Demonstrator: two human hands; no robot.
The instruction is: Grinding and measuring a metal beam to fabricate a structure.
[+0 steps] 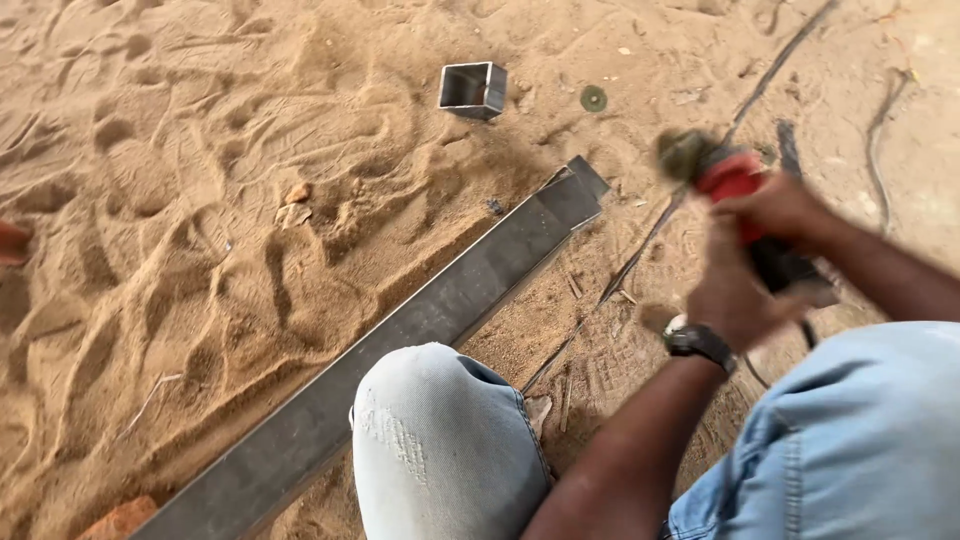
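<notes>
Both hands are on a red-and-black angle grinder [745, 200], held in the air just to the right of the far end of the long steel tube [420, 340], which serves as ref pt here. Left hand [735, 300], w/ a dark wristwatch [698, 341], is wrapped closed round the grinder's lower body. Right hand [780, 210] is closed over the top of the red housing. Grinder head is motion-blurred, so disc detail can't be read. Its black cord [790, 150] trails off beyond the tool, away from the tube.

The tube lies flat in the sand [200, 150], running diagonally from bottom left up to centre right; its far end is open, interior too dark to tell what's in it. A knee in pale jeans [440, 450] sits right at the tube's near-middle, overlapping its edge.

Beyond the tube's far end, apart from it: a short square offcut [472, 88] of hollow section, open side up, nothing visible inside but shadow. Just right of the offcut, a small round disc [593, 98] on the sand. Left of the tube, near its upper half, a small stone [297, 193]. A brick fragment [120, 520] lies touching or nearly touching the tube's near end; can't tell which.
</notes>
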